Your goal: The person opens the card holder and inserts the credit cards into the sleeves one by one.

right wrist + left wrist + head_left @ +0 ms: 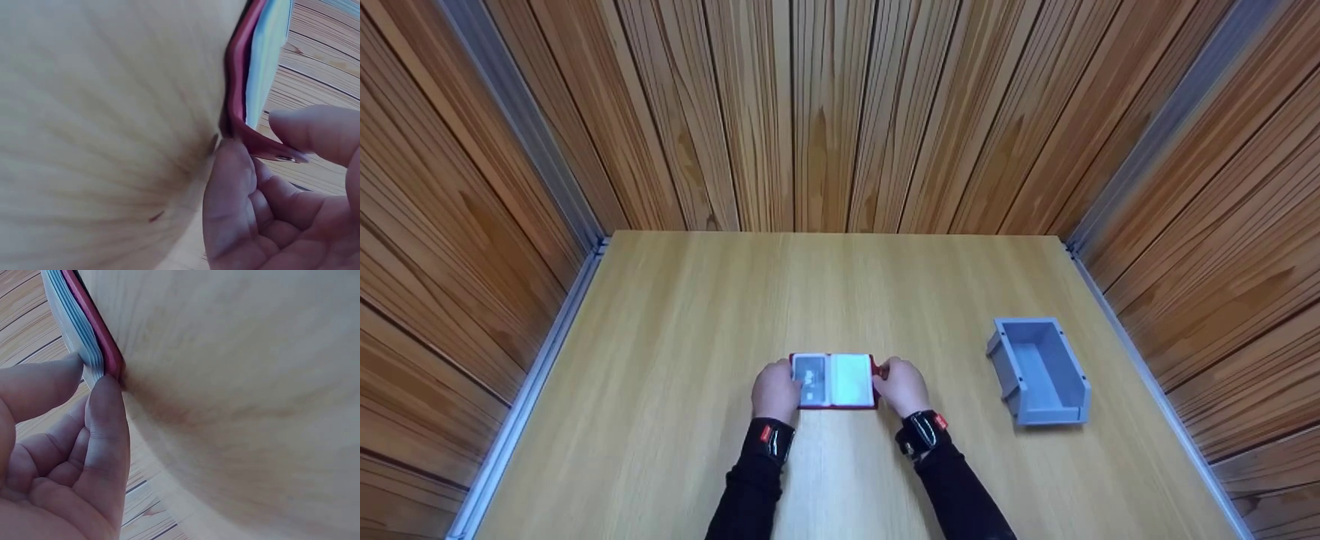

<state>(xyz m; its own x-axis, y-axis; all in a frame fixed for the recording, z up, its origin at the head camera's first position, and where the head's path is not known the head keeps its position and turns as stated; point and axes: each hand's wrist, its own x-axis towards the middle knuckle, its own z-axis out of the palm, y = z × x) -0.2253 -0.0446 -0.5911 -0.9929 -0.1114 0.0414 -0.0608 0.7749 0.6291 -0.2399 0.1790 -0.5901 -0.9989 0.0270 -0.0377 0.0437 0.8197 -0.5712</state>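
Note:
A red card holder point(853, 381) lies spread apart over the table, its clear plastic sleeves facing up. At its left edge my left hand point(776, 390) pinches the holder; in the left wrist view, thumb and forefinger meet at the corner of the stacked sleeves point(73, 323) and red cover point(104, 337). My right hand point(904, 385) is at the opposite edge. There, in the right wrist view, a red strap with a metal snap point(281, 156) runs between my thumb and forefinger. Fingers cover part of both edges.
A grey-blue plastic bin point(1046, 371) stands to the right of my right hand, near the table's right edge. Wood-plank walls point(832, 112) rise behind the table point(697, 300) and on both sides, with metal rails along the corners.

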